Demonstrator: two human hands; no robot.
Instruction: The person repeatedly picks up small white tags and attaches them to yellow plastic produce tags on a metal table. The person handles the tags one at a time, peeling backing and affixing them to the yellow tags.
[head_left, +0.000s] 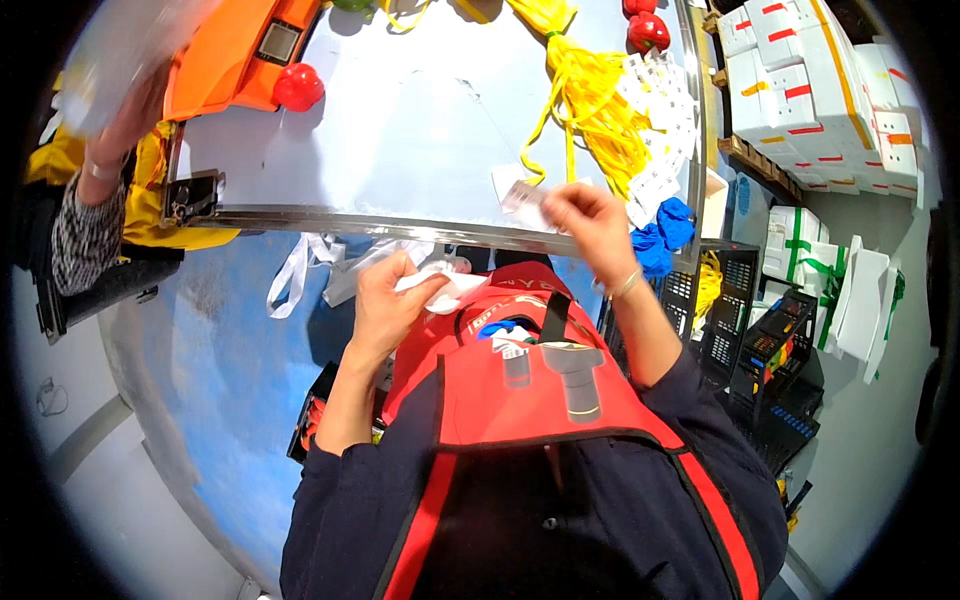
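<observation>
My left hand (384, 304) pinches a crumpled white paper strip (454, 289) in front of the red apron (480, 397). Over the table's front edge, my right hand (596, 225) holds a small printed label (523, 196) between thumb and fingertips; it is blurred. Beneath that label lies a white paper piece (504, 178) on the table. Just beyond my right hand spreads a bundle of yellow ribbon-like strips (596, 112), tied near its far end. Beside it lie many white printed labels (664, 112). A crumpled blue item (666, 234) rests at the table's right corner.
An orange scale (214, 64) stands at the left with a red bell pepper (298, 87) beside it. Another red pepper (649, 32) lies far right. A co-worker's arm (97, 187) reaches in at left with clear plastic. White foam boxes (817, 82) and black crates (724, 315) stand right.
</observation>
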